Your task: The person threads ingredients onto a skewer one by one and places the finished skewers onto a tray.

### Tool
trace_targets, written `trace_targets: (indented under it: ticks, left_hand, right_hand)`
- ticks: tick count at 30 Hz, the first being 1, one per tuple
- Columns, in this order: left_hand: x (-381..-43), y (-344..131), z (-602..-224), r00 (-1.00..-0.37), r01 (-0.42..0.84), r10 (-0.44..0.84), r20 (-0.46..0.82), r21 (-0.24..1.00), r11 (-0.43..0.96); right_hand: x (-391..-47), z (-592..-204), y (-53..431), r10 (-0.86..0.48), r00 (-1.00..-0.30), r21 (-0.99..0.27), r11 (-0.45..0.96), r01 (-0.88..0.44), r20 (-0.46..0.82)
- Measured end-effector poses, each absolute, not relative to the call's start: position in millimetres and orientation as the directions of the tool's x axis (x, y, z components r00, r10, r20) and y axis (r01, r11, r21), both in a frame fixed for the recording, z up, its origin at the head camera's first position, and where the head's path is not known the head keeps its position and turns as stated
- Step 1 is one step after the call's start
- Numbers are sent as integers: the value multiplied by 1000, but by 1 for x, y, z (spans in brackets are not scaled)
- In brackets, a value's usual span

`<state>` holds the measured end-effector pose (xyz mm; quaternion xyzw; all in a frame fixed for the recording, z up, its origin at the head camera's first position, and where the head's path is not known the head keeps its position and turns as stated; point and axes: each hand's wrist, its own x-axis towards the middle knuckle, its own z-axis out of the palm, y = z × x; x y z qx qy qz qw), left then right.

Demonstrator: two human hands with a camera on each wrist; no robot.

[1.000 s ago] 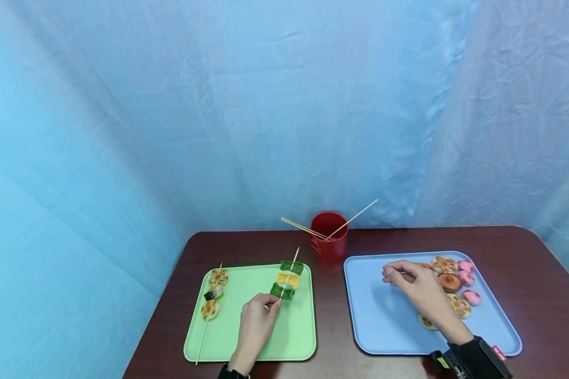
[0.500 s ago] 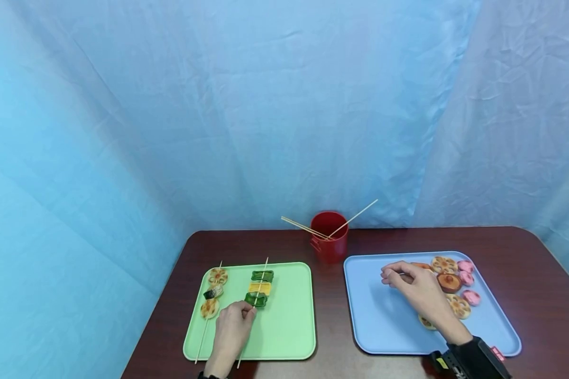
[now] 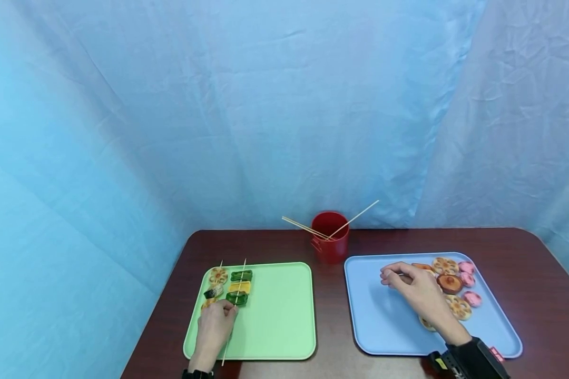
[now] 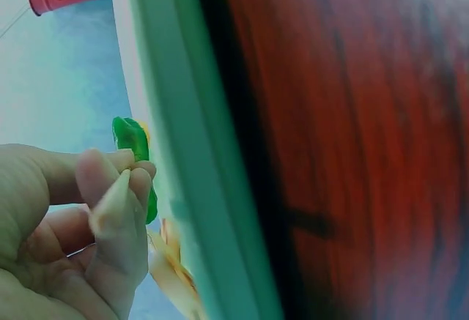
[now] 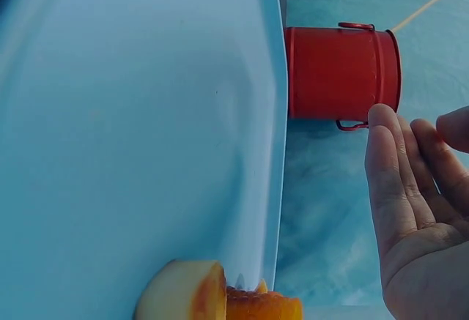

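My left hand (image 3: 213, 323) pinches the stick of a food skewer (image 3: 239, 287) below its lowest piece. Two green pieces with a yellow one between them are threaded on it. It lies over the left part of the green tray (image 3: 280, 316), right of another skewer (image 3: 218, 275) with browned lotus root slices and a dark piece, partly covered by the hand. In the left wrist view, the thumb and fingertips meet on the stick beside a green piece (image 4: 130, 137). My right hand (image 3: 419, 295) hovers over the blue tray (image 3: 384, 326), holding nothing, fingers fairly straight in the right wrist view.
A red cup (image 3: 333, 250) with several bare sticks stands between the trays at the back. On the blue tray's right side lie lotus root slices (image 3: 458, 307), a brown mushroom-like piece (image 3: 450, 283) and pink pieces (image 3: 472, 299). A blue curtain (image 3: 284, 105) hangs behind the table.
My left hand has carried the green-and-yellow skewer leftward across the green tray, from its right side to beside the lotus root skewer. The right hand has stayed in place.
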<state>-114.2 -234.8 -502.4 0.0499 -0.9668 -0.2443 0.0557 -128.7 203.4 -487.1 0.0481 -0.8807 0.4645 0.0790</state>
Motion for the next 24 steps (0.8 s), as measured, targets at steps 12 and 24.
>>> trace_targets:
  ticks: [12, 24]
  left_hand:
    - [-117, -243, -507, -989, -96, -137, 59, 449, 888]
    - [-114, -231, -483, -971, -36, -118, 206, 363, 931]
  right_hand:
    - [-126, -486, 204, -27, -982, -814, 556, -169, 185]
    - [-130, -486, 208, -32, -985, -790, 593, -156, 170]
